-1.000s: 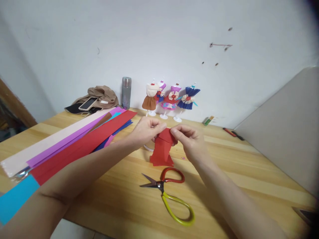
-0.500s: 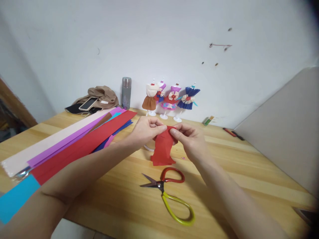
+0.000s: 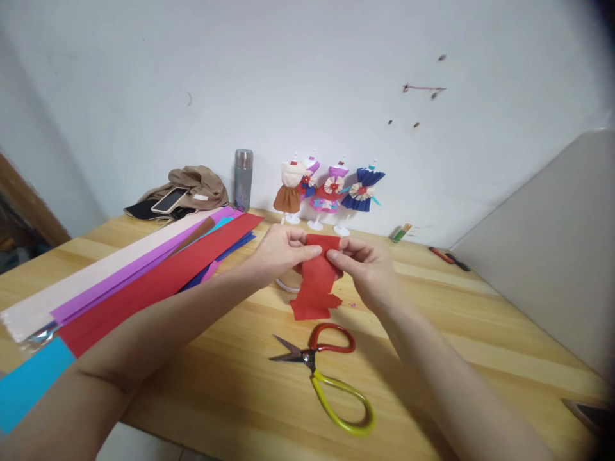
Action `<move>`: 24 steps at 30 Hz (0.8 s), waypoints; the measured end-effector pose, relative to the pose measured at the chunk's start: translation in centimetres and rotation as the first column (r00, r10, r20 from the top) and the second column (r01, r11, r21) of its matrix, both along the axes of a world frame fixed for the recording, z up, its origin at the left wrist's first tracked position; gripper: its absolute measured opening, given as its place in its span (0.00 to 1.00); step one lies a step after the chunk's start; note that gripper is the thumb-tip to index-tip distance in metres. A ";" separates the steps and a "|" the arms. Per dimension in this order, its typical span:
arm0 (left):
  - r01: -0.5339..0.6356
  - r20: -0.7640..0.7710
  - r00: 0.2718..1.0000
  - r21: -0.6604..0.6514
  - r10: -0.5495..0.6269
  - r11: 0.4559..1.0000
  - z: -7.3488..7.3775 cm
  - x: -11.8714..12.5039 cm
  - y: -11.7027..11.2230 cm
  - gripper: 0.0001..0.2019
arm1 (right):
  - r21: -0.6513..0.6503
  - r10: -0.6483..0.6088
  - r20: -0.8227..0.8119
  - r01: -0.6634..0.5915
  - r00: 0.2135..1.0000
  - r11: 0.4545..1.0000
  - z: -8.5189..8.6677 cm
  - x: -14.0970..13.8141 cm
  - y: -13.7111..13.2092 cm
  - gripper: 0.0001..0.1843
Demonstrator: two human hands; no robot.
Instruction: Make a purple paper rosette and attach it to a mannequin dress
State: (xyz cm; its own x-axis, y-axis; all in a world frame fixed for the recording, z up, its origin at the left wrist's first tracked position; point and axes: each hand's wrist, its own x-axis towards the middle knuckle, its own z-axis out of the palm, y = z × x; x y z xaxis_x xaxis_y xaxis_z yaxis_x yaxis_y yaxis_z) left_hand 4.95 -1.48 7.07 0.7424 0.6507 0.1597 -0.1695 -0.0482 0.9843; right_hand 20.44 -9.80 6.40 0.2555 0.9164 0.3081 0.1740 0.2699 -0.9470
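A piece of red crepe paper hangs between my two hands over the table, its lower end flared and ragged. My left hand pinches its upper left edge, thumb in front and fingers behind. On the upper right, my right hand grips the same paper between thumb and fingers. Just below lie scissors with spread blades pointing left, one handle red and one yellow-green. A roll of tape is partly hidden behind the paper and my left hand.
Long paper sheets in several colours lie at left. Small dress forms in paper dresses stand by the wall, beside a grey flask. A phone rests on a brown cloth bundle. A red and black pen-like item lies back right.
The paper's top edge now stands higher and flatter between my hands, where it was bunched before. Its lower end has shifted shape. The scissors have stayed put.
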 end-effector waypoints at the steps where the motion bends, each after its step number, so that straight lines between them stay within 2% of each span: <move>1: -0.005 -0.007 1.000 0.012 0.006 1.000 0.0 0.0 0.0 0.07 | -0.002 -0.009 -0.008 0.009 1.000 1.000 0.0 0.0 0.0 0.17; 8: 0.031 0.002 1.000 0.035 -0.032 0.999 -0.2 -0.1 0.4 0.07 | -0.021 -0.011 -0.046 0.010 0.999 1.000 0.0 0.1 0.0 0.17; 14: 0.046 0.007 0.999 0.045 -0.046 0.998 -0.3 -0.1 0.3 0.08 | 0.021 0.005 -0.065 -0.003 0.998 1.000 -0.2 0.2 0.1 0.17; 18: 0.015 -0.016 1.000 0.030 -0.015 0.999 -0.1 -0.1 0.2 0.07 | 0.018 -0.004 -0.061 0.005 0.998 1.000 -0.4 0.2 0.3 0.15; 21: -0.012 -0.029 1.000 -0.011 0.011 1.000 0.3 -0.1 0.1 0.07 | 0.102 -0.047 -0.020 0.049 0.999 0.994 -0.3 0.1 0.1 0.14; 24: -0.036 -0.024 0.999 -0.072 0.035 0.997 0.7 -0.1 0.0 0.09 | 0.232 -0.101 0.091 0.078 0.991 0.970 -0.2 -0.3 -0.3 0.21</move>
State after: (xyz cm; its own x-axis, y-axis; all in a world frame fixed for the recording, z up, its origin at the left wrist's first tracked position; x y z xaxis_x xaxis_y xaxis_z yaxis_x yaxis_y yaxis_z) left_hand 4.82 -1.52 7.75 0.7215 0.6860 0.0941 -0.1462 0.0181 0.9891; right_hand 20.12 -10.12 6.19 0.2899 0.7939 0.5345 0.2996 0.4551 -0.8385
